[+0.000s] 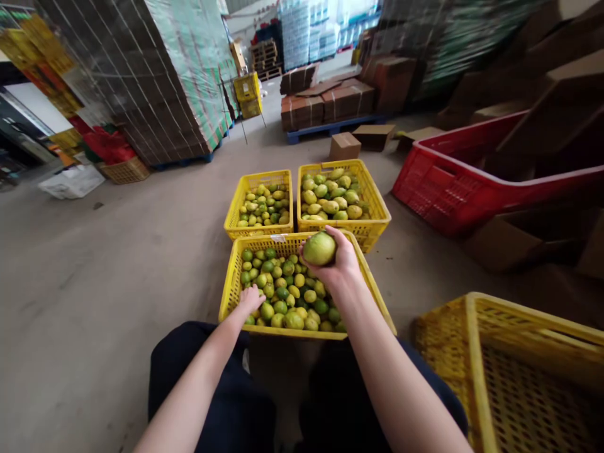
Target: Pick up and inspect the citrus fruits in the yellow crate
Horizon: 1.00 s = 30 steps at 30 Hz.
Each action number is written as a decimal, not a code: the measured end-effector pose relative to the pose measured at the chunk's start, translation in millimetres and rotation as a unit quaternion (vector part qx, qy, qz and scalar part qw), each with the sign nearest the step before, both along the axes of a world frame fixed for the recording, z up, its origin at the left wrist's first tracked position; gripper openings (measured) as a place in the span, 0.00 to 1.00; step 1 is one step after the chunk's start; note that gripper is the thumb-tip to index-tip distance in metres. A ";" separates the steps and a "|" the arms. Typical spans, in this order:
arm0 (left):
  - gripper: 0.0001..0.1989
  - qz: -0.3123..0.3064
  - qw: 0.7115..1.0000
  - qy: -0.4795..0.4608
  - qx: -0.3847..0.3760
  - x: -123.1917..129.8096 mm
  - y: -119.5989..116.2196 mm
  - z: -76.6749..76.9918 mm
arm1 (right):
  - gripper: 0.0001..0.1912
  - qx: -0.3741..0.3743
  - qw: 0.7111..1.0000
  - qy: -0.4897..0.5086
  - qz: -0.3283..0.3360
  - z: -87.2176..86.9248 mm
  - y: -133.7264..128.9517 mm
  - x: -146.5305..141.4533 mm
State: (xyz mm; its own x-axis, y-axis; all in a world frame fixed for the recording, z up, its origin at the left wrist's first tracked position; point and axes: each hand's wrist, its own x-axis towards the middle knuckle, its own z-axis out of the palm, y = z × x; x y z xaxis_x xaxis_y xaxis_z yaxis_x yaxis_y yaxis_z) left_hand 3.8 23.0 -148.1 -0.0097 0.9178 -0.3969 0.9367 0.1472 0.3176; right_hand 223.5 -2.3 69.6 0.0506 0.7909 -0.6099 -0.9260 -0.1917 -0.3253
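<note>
A large yellow-green lemon (320,248) rests in my right hand (340,261), whose fingers curl round it above the front yellow crate (372,302). That crate holds many green and yellow lemons (280,294) of mixed sizes. Over its left part, my left hand (252,298) reaches down to the fruit with its fingers apart. Its fingertips are at the lemons; whether they press on one is hard to make out. Behind stand a yellow crate of small lemons (264,204) on the left and a yellow crate of larger lemons (330,195) on the right.
At lower right stands another yellow crate (472,352), close by my knee. A red crate (443,189) with cardboard is beyond it. Farther back are a small carton (345,146), flattened cardboard on a blue pallet (330,128), and a tall wrapped stack (179,69).
</note>
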 end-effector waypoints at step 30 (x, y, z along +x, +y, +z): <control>0.08 0.271 0.488 -0.815 -0.156 23.7 -10.3 157.3 | 0.04 -0.034 0.986 -0.156 0.048 3.1 -0.7 -13.0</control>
